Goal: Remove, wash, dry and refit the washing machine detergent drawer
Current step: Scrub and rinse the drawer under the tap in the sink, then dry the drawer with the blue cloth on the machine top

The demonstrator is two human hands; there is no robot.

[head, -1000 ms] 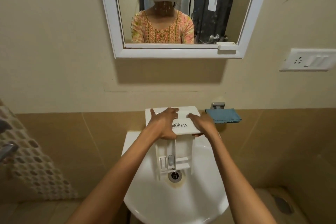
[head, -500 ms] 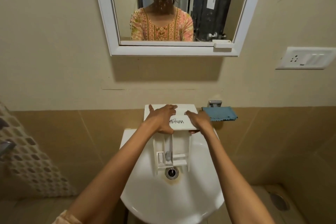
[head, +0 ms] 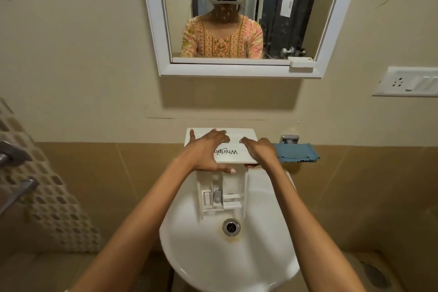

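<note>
The white detergent drawer (head: 233, 188) stands over the white wash basin (head: 267, 239), its front panel at the far end with a brand word printed upside down and its compartments pointing towards me. My left hand (head: 206, 153) grips the left side of the front panel, thumb under its near edge. On the panel's right side is my right hand (head: 259, 152), with fingers over the top and thumb below. The drawer's near end hangs just above the drain (head: 231, 227). No water is visibly running.
A folded blue cloth (head: 297, 155) lies on a ledge right of the basin, below a metal fitting (head: 289, 138). A white-framed mirror (head: 163, 38) hangs above. A switch plate (head: 407, 82) is on the right wall. Metal handles (head: 14, 173) stick out at the left edge.
Both hands keep their grip on the drawer's front panel. The drawer's near end has lifted slightly away from the drain, and my view has tilted down a little.
</note>
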